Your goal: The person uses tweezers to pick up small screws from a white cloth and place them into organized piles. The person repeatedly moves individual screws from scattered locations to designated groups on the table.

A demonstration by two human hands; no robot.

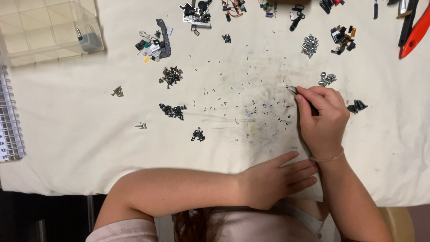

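- Clear plastic compartment box (pixel 47 27), far-left corner of the stained cream cloth (pixel 80 148): out of the working zone; nothing near it needs moving.
- Sorted heaps of dark screws (pixel 172 110), left of centre: apart from one another; judged best left undisturbed while picking.
- Left hand (pixel 273 179), at the near edge: lies flat, fingers extended, palm down on the cloth, holding nothing; it steadies the fabric.
- Scattered tiny dark screws (pixel 264 110), centre of the cloth: loose, thinly spread just left of the tool tip.
- Right hand (pixel 322 116), right of centre: fingers closed in a pen-like pinch around slim metal tweezers (pixel 293 90); whether the tips hold a screw cannot be told. A low approach, one screw at a time, seems advisable.
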